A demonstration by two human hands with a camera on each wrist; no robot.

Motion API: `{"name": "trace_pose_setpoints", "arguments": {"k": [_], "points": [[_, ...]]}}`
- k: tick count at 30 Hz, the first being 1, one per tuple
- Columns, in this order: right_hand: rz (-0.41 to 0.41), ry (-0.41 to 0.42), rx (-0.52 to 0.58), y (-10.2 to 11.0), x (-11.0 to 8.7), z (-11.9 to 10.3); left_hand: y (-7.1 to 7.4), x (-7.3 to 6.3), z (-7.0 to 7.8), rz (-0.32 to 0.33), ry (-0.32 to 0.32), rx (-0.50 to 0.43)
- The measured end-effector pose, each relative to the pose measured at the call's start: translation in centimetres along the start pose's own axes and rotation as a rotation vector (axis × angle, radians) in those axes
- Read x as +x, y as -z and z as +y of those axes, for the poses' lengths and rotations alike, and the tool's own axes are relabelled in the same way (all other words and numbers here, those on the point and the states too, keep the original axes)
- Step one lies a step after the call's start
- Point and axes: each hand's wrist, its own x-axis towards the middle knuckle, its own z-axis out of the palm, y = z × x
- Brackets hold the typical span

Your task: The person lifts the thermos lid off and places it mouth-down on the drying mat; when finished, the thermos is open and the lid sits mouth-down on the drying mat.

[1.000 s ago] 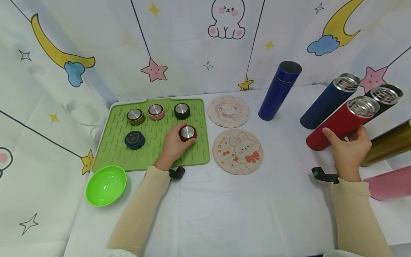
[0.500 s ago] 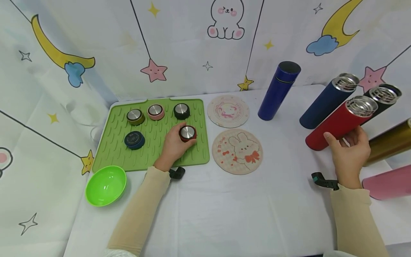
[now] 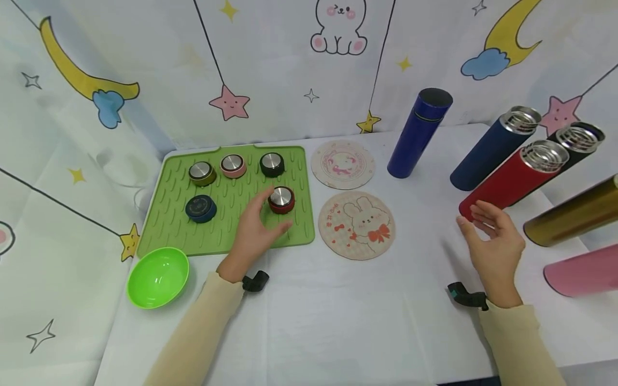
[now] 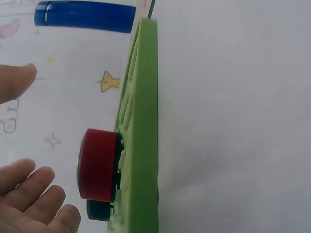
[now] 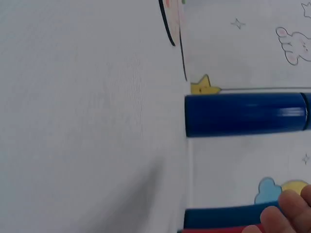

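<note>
My left hand (image 3: 255,230) is spread beside a red bottle cap (image 3: 281,199) on the green drying mat (image 3: 232,245); thumb and fingers stand apart around the cap. In the left wrist view a gap shows between the fingers and the red cap (image 4: 98,165). On the right, my right hand (image 3: 494,249) is in front of the red thermos bottle (image 3: 514,179), its fingers relaxed and holding nothing. That bottle stands lidless, its steel mouth showing. Four fingertips at most show low in the right wrist view, over the red bottle (image 5: 218,230).
Olive (image 3: 202,173), pink (image 3: 233,166), black (image 3: 272,164) and navy (image 3: 200,208) caps sit on the mat. A green bowl (image 3: 158,277) stands front left. Two coasters (image 3: 357,225) lie mid-table. Blue (image 3: 420,134), navy (image 3: 494,150), black (image 3: 576,140), gold (image 3: 574,212) and pink (image 3: 581,271) bottles stand right.
My left hand has let go of the red cap and drawn back slightly. My right hand has let go of the red bottle and moved toward me and left.
</note>
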Motion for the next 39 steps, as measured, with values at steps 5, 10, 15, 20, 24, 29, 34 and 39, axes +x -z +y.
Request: {"name": "trace_pose_setpoints", "arguments": {"k": [5, 10, 15, 20, 24, 29, 34, 39], "points": [[-0.216, 0.029, -0.002, -2.9, 1.8, -0.7, 0.2, -2.6, 0.6, -0.030, 0.003, -0.020], [-0.333, -0.004, 0.008, -5.8, 4.8, -0.9, 0.2, -4.8, 0.9, -0.075, -0.029, -0.056], [-0.364, -0.032, 0.073, -8.7, 8.2, -1.2, -0.3, -6.1, 1.0, -0.108, -0.035, -0.090], [-0.385, -0.077, 0.094, -11.4, 11.2, -1.5, -1.1, -7.1, 1.1, -0.136, -0.055, -0.100], [-0.373, -0.090, 0.116, -12.8, 12.5, -1.7, -1.5, -7.7, 1.3, -0.157, -0.073, -0.104], [-0.336, -0.081, 0.148, -13.6, 13.0, -1.9, -1.6, -7.9, 1.4, -0.159, -0.090, -0.110], [-0.329, -0.073, 0.156, -14.0, 13.3, -2.1, -1.5, -7.8, 1.4, -0.155, -0.091, -0.124], [-0.331, -0.082, 0.137, -13.8, 13.0, -2.4, -1.4, -7.8, 1.4, -0.155, -0.089, -0.135]]}}
